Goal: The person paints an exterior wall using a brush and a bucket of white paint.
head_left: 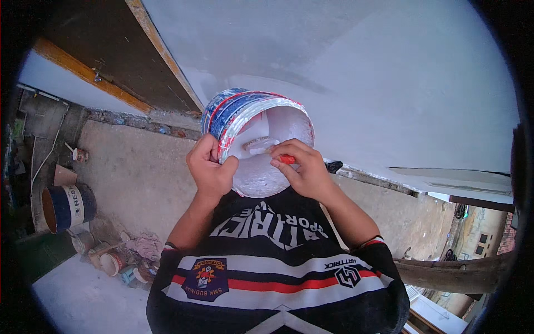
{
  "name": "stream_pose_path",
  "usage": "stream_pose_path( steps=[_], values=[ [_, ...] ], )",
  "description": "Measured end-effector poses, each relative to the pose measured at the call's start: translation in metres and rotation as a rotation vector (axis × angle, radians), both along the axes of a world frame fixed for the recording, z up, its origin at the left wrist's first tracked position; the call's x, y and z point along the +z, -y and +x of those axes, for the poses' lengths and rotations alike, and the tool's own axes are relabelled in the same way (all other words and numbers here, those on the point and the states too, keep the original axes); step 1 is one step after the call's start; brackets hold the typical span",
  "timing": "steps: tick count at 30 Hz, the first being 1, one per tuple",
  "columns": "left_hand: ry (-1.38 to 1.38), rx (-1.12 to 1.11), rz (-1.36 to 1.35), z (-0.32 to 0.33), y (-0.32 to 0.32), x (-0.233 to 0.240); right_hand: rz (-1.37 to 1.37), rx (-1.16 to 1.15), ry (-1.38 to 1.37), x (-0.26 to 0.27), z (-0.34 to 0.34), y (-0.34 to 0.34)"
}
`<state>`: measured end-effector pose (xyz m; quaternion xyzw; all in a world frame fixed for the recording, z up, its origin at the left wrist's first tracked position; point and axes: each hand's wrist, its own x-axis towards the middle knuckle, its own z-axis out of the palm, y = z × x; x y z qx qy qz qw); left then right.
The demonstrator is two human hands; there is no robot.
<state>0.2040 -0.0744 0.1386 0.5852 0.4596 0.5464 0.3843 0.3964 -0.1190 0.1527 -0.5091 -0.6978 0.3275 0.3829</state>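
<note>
A round paint bucket (pixel 267 183), blue and red outside and coated white inside, is tilted with its mouth towards me. My left hand (pixel 212 165) grips its rim on the left side, thumb bent over the edge. In my right hand (pixel 301 167) is a paintbrush (pixel 263 145) with a red handle, pinched between thumb and fingers. Its bristle end is inside the bucket mouth, covered in white paint. Whether the bristles touch the inner wall, I cannot tell.
A pale wall (pixel 375 83) rises ahead, beside a dark door (pixel 108 46). On the concrete floor (pixel 133 167) at the left are a blue drum (pixel 69 208), a small can (pixel 80 155), a crumpled cloth (pixel 145 245) and an open pail (pixel 112 264). A wooden plank (pixel 450 273) lies at right.
</note>
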Motion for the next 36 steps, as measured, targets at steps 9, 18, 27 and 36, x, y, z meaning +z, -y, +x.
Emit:
stream_pose_path(
  steps=[9, 18, 27, 36],
  values=[
    [0.021, 0.01, 0.004, -0.001, -0.001, -0.001, -0.048, 0.011, 0.013, -0.004, -0.009, -0.01],
    [0.015, 0.011, 0.017, -0.004, 0.001, -0.004, -0.065, 0.014, 0.034, -0.009, -0.012, -0.01],
    [0.04, 0.015, 0.021, -0.004, 0.004, -0.002, -0.078, 0.109, 0.076, -0.016, -0.016, -0.01],
    [0.024, 0.036, 0.013, -0.004, 0.006, -0.005, -0.06, 0.068, 0.188, -0.02, -0.018, -0.013]
  ],
)
